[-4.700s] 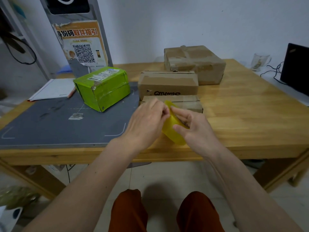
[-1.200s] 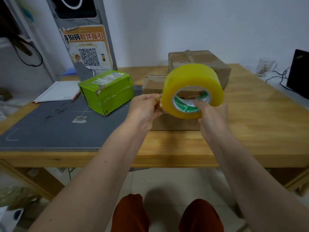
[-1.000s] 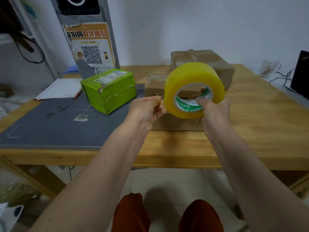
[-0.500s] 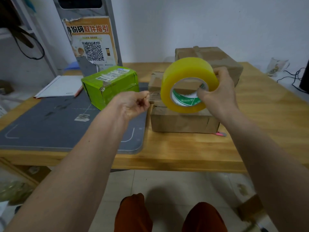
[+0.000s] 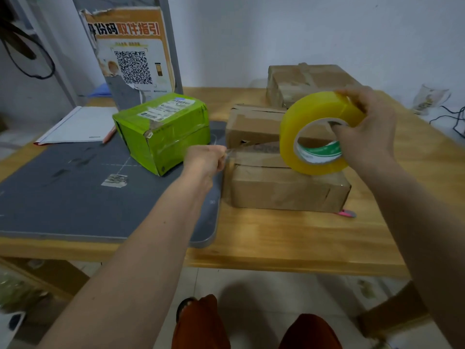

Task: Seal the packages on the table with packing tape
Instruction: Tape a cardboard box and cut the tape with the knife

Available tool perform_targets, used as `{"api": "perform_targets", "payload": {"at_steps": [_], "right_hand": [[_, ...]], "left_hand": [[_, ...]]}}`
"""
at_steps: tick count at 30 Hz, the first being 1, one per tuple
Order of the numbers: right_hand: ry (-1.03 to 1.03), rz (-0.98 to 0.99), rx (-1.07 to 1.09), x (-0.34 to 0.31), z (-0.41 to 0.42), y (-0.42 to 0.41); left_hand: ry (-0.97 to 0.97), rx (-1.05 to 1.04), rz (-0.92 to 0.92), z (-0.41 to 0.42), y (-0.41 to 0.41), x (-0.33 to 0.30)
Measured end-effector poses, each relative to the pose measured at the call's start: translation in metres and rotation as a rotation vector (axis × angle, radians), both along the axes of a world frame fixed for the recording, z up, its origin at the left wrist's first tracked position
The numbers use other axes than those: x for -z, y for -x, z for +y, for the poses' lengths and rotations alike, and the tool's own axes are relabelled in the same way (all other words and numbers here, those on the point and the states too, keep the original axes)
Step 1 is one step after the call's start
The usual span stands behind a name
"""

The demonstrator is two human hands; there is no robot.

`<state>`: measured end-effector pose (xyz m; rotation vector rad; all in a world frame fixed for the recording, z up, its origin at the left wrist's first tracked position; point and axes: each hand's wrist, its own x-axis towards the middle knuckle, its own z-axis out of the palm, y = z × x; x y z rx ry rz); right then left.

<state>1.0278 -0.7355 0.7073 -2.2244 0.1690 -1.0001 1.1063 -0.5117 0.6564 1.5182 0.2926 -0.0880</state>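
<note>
The left hand [image 5: 205, 157] has drawn away from the yellow tape roll [image 5: 319, 133], pinching the tape's free end. A clear strip [image 5: 254, 149] now spans between them above the nearest cardboard box [image 5: 284, 188].

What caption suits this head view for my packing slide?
Left hand pinches the tape end, right hand holds the yellow packing tape roll above the nearest cardboard package.

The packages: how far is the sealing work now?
Done: the green box already carries clear tape. In hand: the right hand grips the tape roll, and the left hand pinches the free end, with a strip stretched above the near box; it is not yet stuck down. Left: that box and the middle box; the far box looks taped.
</note>
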Motion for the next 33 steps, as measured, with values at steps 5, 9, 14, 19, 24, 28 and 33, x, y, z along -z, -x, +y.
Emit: {"api": "perform_targets", "payload": {"at_steps": [5,9,14,19,24,28,33], "right_hand": [[0.136,-0.019,-0.049,0.001,-0.008,-0.010],[0.149,-0.012,-0.043,0.008,-0.012,-0.014],[0.117,0.036,-0.069,0.016,-0.014,-0.017],[0.063,0.022,-0.054,0.020,-0.016,-0.018],[0.059,-0.015,-0.068,0.024,-0.019,-0.015],[0.075,-0.022,-0.072,0.025,-0.021,-0.016],[-0.014,-0.044,-0.058,0.031,-0.025,-0.017]], "left_hand": [[-0.130,0.000,-0.050,-0.007,-0.011,0.021],[-0.242,-0.021,-0.070,-0.013,-0.018,0.030],[-0.443,-0.025,-0.139,-0.019,-0.013,0.040],[-0.520,-0.009,-0.123,-0.022,-0.008,0.041],[-0.634,0.091,0.018,-0.016,-0.003,0.031],[-0.766,0.055,-0.602,-0.018,0.032,0.041],[-1.181,0.479,-0.613,-0.027,0.045,0.053]]}}
